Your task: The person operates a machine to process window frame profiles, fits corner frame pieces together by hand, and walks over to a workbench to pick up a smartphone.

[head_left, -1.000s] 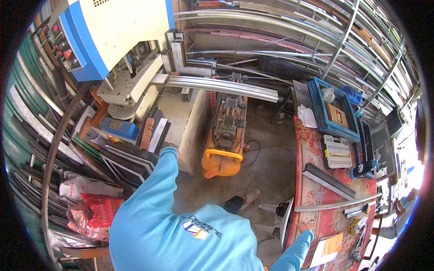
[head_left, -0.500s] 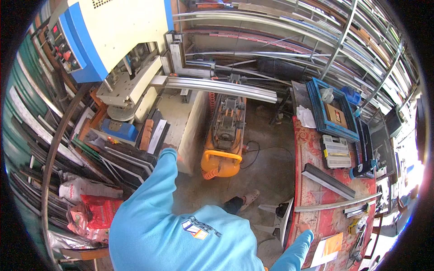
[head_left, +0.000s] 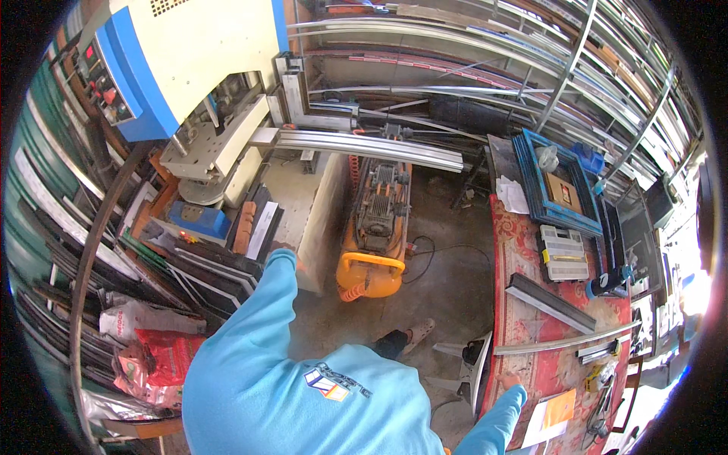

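Observation:
My left arm, in a light blue sleeve, reaches forward to a stack of dark frame mouldings (head_left: pixel 227 262) beside a pale cabinet (head_left: pixel 307 205). My left hand (head_left: pixel 297 261) is almost wholly hidden past the cuff, so its grip does not show. My right hand (head_left: pixel 510 378) rests on the near edge of a table with a red patterned cloth (head_left: pixel 523 250), fingers flat and nothing in them. A dark moulding length (head_left: pixel 552 302) and a thin silver strip (head_left: pixel 565 341) lie on the cloth a little beyond that hand.
A blue and cream machine (head_left: pixel 182 68) stands at the upper left, with a silver profile (head_left: pixel 364 144) jutting right from it. An orange compressor (head_left: pixel 375 235) sits on the concrete floor ahead. Blue frames (head_left: pixel 531 167) and a parts box (head_left: pixel 565 254) lie on the table. Racks of long mouldings (head_left: pixel 485 68) line the back.

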The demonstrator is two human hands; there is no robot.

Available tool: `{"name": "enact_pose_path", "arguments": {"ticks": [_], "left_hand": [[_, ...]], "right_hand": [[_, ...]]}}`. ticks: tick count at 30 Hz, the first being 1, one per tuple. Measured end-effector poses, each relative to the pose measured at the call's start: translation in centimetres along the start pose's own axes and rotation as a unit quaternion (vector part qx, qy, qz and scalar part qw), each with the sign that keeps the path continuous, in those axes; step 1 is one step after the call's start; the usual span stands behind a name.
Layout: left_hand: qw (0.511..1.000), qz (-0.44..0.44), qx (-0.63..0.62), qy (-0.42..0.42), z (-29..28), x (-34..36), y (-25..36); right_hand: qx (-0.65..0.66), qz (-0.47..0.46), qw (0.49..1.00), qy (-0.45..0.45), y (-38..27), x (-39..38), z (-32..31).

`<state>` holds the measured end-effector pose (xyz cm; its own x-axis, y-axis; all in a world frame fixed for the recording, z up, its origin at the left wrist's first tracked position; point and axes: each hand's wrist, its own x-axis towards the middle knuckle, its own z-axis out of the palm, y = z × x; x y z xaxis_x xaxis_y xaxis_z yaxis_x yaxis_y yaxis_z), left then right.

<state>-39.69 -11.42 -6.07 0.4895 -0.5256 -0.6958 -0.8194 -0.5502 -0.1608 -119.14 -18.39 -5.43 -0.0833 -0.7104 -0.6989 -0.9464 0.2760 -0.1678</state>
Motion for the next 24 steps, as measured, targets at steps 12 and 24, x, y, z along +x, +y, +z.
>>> {"name": "enact_pose_path", "arguments": {"ticks": [12,24], "left_hand": [[0.998,-0.048,-0.013,0.029,-0.4,-2.1,0.4],[0.999,-0.030,-0.004,0.040,0.9,0.8,0.2]], "right_hand": [[-0.115,-0.127,0.985,0.024,7.5,8.2,3.6],[-0.039,-0.010,0.999,0.014,6.2,5.9,3.1]]}}
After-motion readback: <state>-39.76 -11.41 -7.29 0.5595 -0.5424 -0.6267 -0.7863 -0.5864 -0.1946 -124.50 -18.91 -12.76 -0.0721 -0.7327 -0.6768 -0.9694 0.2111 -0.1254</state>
